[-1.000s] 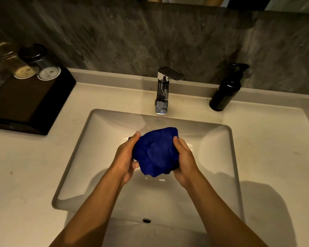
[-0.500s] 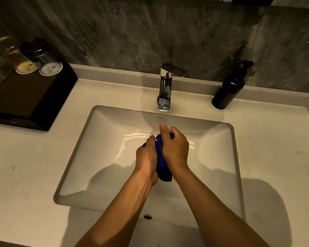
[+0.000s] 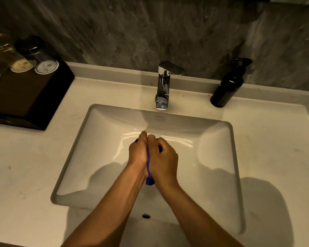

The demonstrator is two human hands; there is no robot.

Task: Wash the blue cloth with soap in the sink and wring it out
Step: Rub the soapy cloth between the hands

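- A dark tray [image 3: 25,97] is sitting at the far left of the table [image 3: 25,166], and two capped glasses [image 3: 34,59] are standing at its far edge.
- The sink [image 3: 100,125] is occupying the middle of the table; no water is seen running from the faucet [image 3: 163,86] at its far rim.
- The left hand [image 3: 138,155] is pressing against the blue cloth [image 3: 149,180] from the left, over the middle of the basin; how its fingers are lying round the cloth cannot be told from this angle.
- The blue cloth is being squeezed between both hands into a narrow strip, with only a thin edge and a small near end showing below the palms.
- The right hand [image 3: 163,161] is gripping the cloth from the right, its fingers curling over the bundle and its thumb lying along the top.
- Judged step: wringing or compressing the cloth. To do it well, the hands should be twisting in opposite directions while staying low over the basin, so that runoff is falling inside the sink and not onto the table.
- Regripping along the strip is advisable, since the near end hanging below the palms is receiving no pressure.
- A dark pump bottle [image 3: 227,86], presumably soap, is standing at the far right of the table, well apart from the hands.
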